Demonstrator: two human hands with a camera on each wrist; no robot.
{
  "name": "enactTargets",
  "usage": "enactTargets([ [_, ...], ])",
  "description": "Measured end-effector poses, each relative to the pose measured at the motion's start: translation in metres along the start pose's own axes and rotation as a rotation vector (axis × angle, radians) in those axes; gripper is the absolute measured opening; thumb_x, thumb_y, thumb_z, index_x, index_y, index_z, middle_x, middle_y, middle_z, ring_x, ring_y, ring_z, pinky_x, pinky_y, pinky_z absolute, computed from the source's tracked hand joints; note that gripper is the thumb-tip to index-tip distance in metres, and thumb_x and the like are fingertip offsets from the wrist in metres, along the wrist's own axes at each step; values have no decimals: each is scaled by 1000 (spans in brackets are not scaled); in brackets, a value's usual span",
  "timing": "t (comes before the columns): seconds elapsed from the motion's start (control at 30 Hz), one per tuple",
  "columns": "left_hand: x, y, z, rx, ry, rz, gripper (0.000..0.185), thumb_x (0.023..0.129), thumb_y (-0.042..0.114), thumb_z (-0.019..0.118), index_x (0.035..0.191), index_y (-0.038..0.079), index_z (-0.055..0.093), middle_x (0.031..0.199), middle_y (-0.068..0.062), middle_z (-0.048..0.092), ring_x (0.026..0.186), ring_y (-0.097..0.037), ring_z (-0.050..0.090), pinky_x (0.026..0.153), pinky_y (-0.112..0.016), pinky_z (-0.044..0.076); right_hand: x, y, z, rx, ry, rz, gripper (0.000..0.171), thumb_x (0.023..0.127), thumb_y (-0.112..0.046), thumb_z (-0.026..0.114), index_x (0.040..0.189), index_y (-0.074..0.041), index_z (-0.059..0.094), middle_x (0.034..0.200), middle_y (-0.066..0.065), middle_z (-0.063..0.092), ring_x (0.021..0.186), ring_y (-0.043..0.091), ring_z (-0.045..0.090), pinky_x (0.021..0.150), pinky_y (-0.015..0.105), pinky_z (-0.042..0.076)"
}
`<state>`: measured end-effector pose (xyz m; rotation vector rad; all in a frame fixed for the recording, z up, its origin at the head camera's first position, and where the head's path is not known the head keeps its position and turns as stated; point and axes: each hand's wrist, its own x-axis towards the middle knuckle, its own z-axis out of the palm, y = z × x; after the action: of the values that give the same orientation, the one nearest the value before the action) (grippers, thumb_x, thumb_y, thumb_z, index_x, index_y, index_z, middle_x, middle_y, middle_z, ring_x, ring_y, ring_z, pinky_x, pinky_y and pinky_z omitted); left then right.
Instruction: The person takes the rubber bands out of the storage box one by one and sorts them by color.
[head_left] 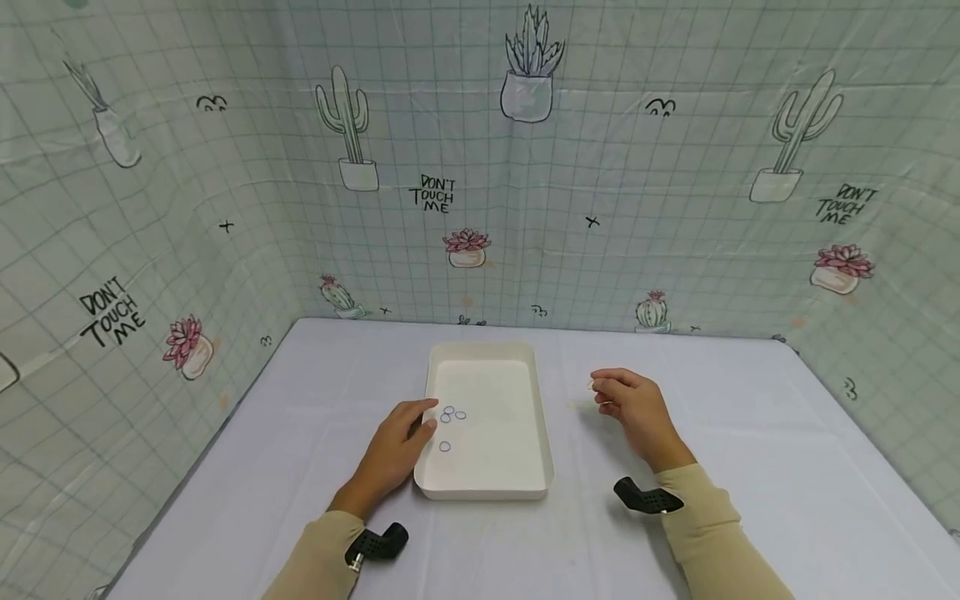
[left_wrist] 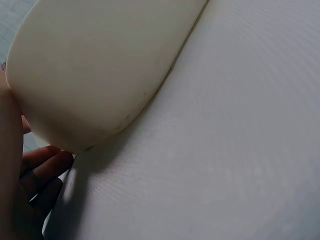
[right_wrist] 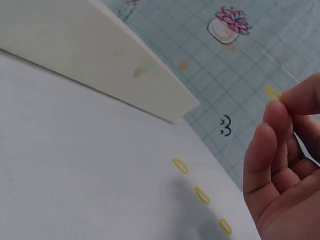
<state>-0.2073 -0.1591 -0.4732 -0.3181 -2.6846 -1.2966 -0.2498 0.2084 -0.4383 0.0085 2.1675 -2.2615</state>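
A white rectangular tray lies on the table, with several thin blue rubber bands on its floor near the left side. My left hand holds the tray's left wall, the thumb over the rim; in the left wrist view its fingers lie against the tray's outside. To the right of the tray, above the cloth, my right hand pinches a small yellow rubber band between thumb and fingertip. Three more yellow rubber bands lie in a row on the cloth below that hand.
White cloth covers the table. A grid-patterned curtain with cactus drawings stands behind the table and along both sides. Each wrist bears a black camera mount.
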Motion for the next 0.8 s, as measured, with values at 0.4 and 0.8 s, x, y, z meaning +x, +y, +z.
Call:
enactTargets([
  [0.4, 1, -1, 3, -11, -12, 3, 40, 103, 26, 56, 141, 14, 58, 139, -9, 55, 135, -28, 46, 113, -51, 34, 0, 4, -30, 42, 57, 23, 12, 99, -13, 64, 104, -13, 74, 97, 2, 67, 87, 16, 63, 75, 27, 56],
  [0.8, -1, -1, 1, -11, 1, 3, 40, 103, 25, 56, 141, 14, 58, 139, -9, 55, 135, -29, 47, 112, -52, 34, -4, 3, -58, 50, 120, 61, 13, 99, -14, 63, 101, -18, 76, 96, -1, 68, 87, 12, 62, 73, 23, 55],
])
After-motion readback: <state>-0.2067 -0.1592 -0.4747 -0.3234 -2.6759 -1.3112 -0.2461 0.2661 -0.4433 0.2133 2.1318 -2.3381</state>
